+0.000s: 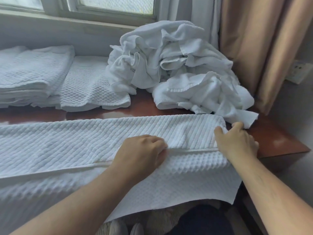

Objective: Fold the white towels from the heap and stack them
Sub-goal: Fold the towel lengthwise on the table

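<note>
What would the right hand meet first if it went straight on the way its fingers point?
Probably the loose towel end trailing from the heap. It lies just beyond the right hand, at the far right corner of the spread towel. Depth is unclear, so they may already touch.

A glossy red-brown desk point(279, 141) carries all the linen. At its back left sits a stack point(30, 75) of folded towels, with 1 folded towel point(89, 89) touching its right side. The heap point(172, 65) fills the back right. A long towel point(84, 141) spans the front, overhanging the near edge.
</note>
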Motion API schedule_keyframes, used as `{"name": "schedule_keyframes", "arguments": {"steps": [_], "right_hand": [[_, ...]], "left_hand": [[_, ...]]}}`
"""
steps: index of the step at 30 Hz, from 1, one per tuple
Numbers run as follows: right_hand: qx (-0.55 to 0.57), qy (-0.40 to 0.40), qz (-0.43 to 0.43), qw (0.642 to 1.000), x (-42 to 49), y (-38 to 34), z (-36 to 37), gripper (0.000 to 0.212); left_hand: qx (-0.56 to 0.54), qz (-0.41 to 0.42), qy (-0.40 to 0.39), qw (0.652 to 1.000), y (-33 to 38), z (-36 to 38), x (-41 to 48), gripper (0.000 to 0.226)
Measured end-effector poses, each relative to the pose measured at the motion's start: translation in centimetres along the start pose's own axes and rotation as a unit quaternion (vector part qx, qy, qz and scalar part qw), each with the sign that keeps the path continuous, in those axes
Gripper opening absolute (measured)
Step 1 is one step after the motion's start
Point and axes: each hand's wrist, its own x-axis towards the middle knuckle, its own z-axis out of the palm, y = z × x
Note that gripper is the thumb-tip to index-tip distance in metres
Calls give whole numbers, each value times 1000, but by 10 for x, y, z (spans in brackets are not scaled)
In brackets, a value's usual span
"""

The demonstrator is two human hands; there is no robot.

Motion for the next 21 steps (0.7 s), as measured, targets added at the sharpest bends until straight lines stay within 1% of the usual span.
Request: {"name": "schedule_keyframes", "arguments": {"steps": [3,6,9,10,11,12,13,16,17,18,19,20,21], "right_hand": [[38,15,-25,999,3,4,3,64],[103,48,-68,991,3,7,5,47],[188,109,-117,969,1,11,7,37],[225,118,-123,959,0,12,7,34],[263,122,-120,949,-1,13,5,29],[295,125,-107,941,-1,13,4,22],[321,123,-83,935,-2,13,1,20],[367,85,1,926,3,15,-5,36],[351,60,19,934,4,16,-7,40],[301,44,23,952,6,16,-9,41],[220,53,9,974,6,15,-10,40],[134,81,-19,988,6,13,-12,35],[77,107,-62,989,4,9,-13,32]], "left_hand": [[1,9,21,1000,0,-1,-1,35],[-2,29,37,999,1,-2,-1,28],[-10,49,53,997,2,-3,-1,27],[-12,52,52,997,2,-3,-1,28],[-13,54,48,997,1,-3,-2,30],[-13,56,39,998,1,-2,-2,32],[-15,58,30,998,1,-2,-2,34],[-32,71,18,997,0,-2,-2,37],[-38,74,20,996,0,-3,-3,36],[-42,74,19,996,0,-3,-3,36],[-43,69,13,997,0,-4,-3,38],[-40,61,2,997,1,-6,-3,42],[-32,50,-13,998,2,-7,-2,46]]}}
